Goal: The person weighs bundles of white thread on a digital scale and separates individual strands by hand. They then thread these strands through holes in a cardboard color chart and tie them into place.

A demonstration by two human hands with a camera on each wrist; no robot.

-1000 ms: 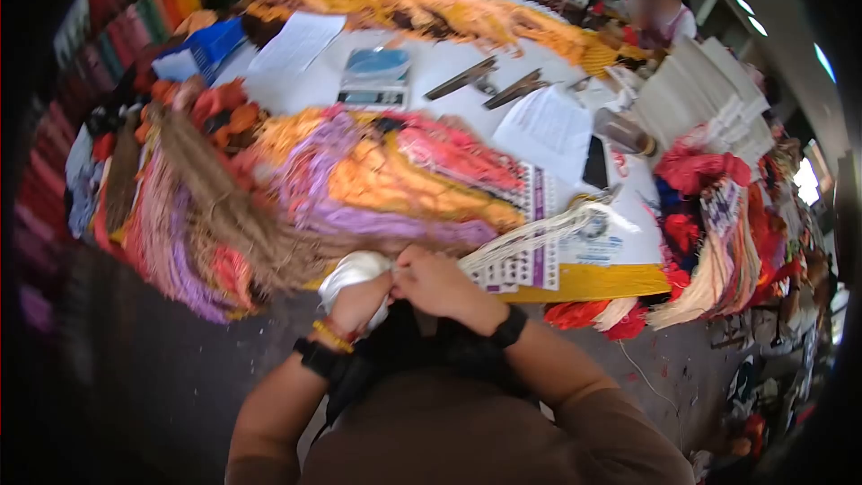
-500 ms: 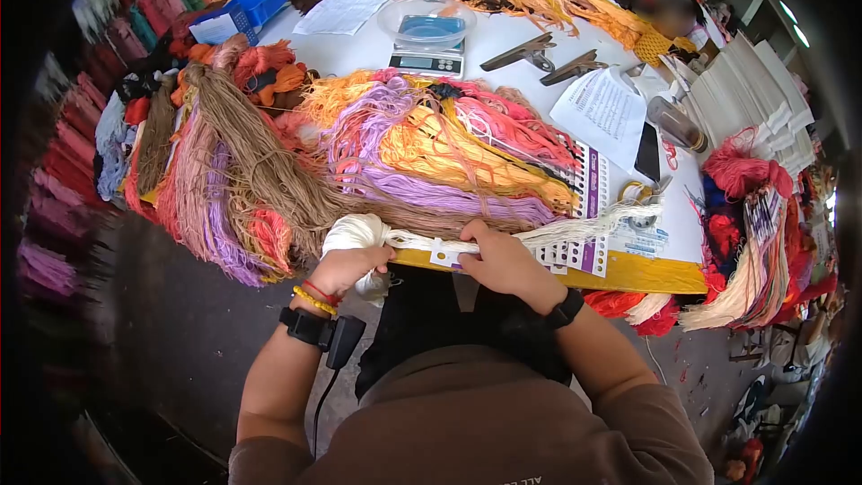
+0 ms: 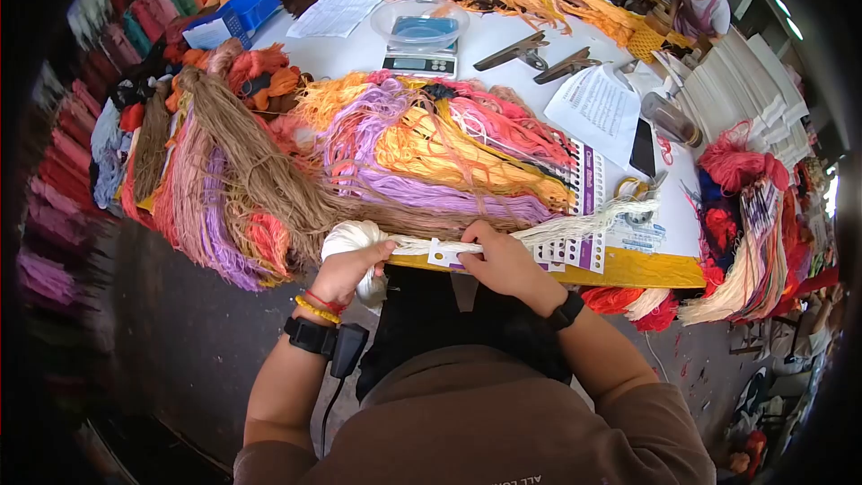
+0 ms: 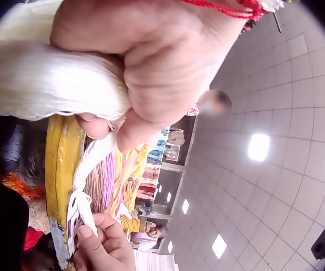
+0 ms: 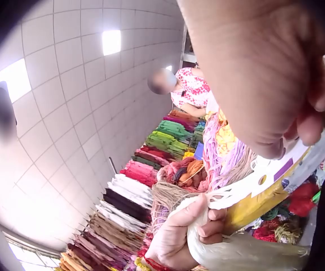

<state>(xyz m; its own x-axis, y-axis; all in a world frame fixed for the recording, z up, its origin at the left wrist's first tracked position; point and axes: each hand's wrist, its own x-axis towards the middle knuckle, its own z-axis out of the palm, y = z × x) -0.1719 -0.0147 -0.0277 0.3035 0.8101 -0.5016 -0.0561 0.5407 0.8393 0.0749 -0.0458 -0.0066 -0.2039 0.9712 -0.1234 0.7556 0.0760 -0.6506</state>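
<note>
My left hand [image 3: 346,274] grips a thick white thread skein [image 3: 352,235] at the table's front edge, fingers curled round it in the left wrist view. White strands [image 3: 413,242] run from the skein to my right hand [image 3: 503,260], whose thumb and fingers pinch them in the left wrist view. Between the hands, a white card with punched holes [image 3: 444,253] lies along the strands, near the yellow table edge [image 3: 628,269]. Past the right hand the strands [image 3: 611,216] trail over more punched cards [image 3: 588,247]. A brown skein [image 3: 242,144] lies behind the left hand.
Purple, orange and pink threads [image 3: 449,162] cover the middle of the table. Behind them are a scale [image 3: 417,63] bearing a clear bowl [image 3: 420,22], metal clips [image 3: 512,52], papers [image 3: 597,112], and a phone [image 3: 643,148]. Red skeins [image 3: 741,166] hang at the right. Another person [image 3: 705,4] is beyond.
One second ago my hands were together at the white skein. The right hand has since moved right along the strands, and the punched card now shows between them. Both hands have barely moved since half a second ago.
</note>
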